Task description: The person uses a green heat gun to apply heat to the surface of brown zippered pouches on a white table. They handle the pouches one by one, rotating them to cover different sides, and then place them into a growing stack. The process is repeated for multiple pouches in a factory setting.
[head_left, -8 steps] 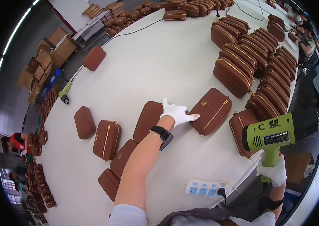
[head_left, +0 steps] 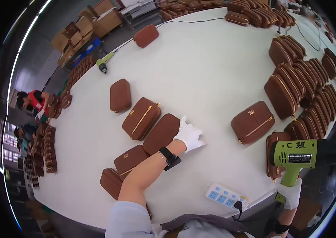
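Observation:
My left hand (head_left: 191, 135) wears a white glove, its fingers spread with nothing in them. It is beside a plain brown bag (head_left: 162, 134), overlapping its right edge; whether they touch I cannot tell. Farther right, apart from that hand, lies a brown zip bag (head_left: 251, 121) with a gold zipper. My right hand (head_left: 291, 194), also gloved, grips the handle of a green heat gun (head_left: 296, 155), whose black front and metal nozzle point right. The gun partly hides another brown bag (head_left: 270, 156) under it in the view.
Several brown bags (head_left: 141, 118) lie left of my forearm. Rows of bags (head_left: 308, 87) line the right side. A white power strip (head_left: 227, 196) is at the near edge. A second heat gun (head_left: 104, 62) lies far left on the white table (head_left: 199, 71). A person (head_left: 35, 102) works beyond the left edge.
My left hand has come away from the zip bag on the right, which its thumb reached before. The whole view has shifted and turned. My right hand keeps hold of the heat gun.

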{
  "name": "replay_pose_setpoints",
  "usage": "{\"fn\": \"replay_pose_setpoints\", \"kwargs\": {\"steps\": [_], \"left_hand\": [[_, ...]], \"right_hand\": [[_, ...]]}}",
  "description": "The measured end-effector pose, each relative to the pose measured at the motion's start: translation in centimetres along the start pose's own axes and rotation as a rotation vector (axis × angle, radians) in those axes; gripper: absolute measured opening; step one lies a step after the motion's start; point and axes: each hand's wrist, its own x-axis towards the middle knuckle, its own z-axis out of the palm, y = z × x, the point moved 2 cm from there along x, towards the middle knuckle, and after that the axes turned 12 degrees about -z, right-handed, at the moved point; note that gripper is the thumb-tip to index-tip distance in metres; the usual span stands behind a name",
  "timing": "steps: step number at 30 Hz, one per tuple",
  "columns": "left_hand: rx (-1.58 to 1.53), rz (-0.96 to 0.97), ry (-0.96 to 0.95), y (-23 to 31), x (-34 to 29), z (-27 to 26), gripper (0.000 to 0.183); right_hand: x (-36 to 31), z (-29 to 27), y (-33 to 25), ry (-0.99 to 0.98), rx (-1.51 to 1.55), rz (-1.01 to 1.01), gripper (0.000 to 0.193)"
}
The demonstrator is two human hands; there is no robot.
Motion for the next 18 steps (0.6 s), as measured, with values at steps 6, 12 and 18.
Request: {"fn": "replay_pose_setpoints", "kwargs": {"steps": [6, 12, 18], "left_hand": [[-0.565, -0.113, 0.367, -8.7, -3.1, -2.3, 0.043], [-0.34, -0.813, 0.65, -26.0, 1.7, -5.1, 0.067], [-0.379, -1.245, 0.375, -31.2, 1.2, -5.2, 0.1]], "right_hand": [[6.4, 2.8, 3.7, -0.082, 0.216, 0.01, 0.057], [15.2, 6.5, 6.8, 0.029, 0.24, -0.109, 0.072], [18.5, 8.3, 8.5, 0.107, 0.032, -0.1, 0.073]]}}
